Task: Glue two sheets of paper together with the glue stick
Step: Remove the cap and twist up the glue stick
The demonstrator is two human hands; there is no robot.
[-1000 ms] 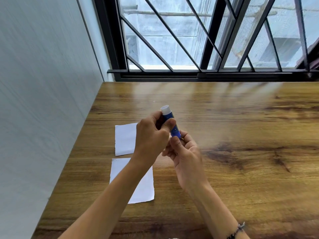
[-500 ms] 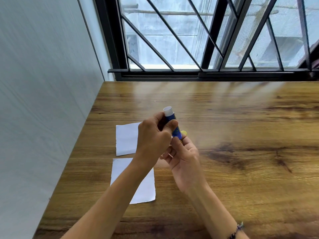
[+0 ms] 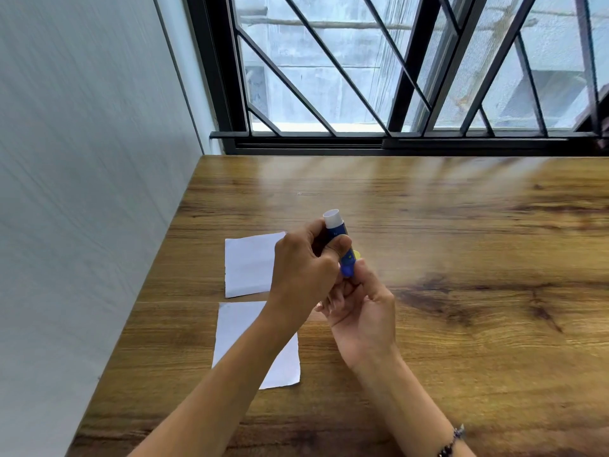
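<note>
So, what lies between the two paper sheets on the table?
Only a narrow strip of bare table separates the far sheet from the near sheet, in the head view.

Single head-worn wide-angle view, looking forward and steeply down across a wooden table (image 3: 461, 324) toward a barred window (image 3: 395, 77) at the far edge. A grey wall (image 3: 82, 192) bounds the frame's left side. Both forearms enter from the bottom edge, with the hands close below the lens, near frame centre; no second view overlaps.
</note>
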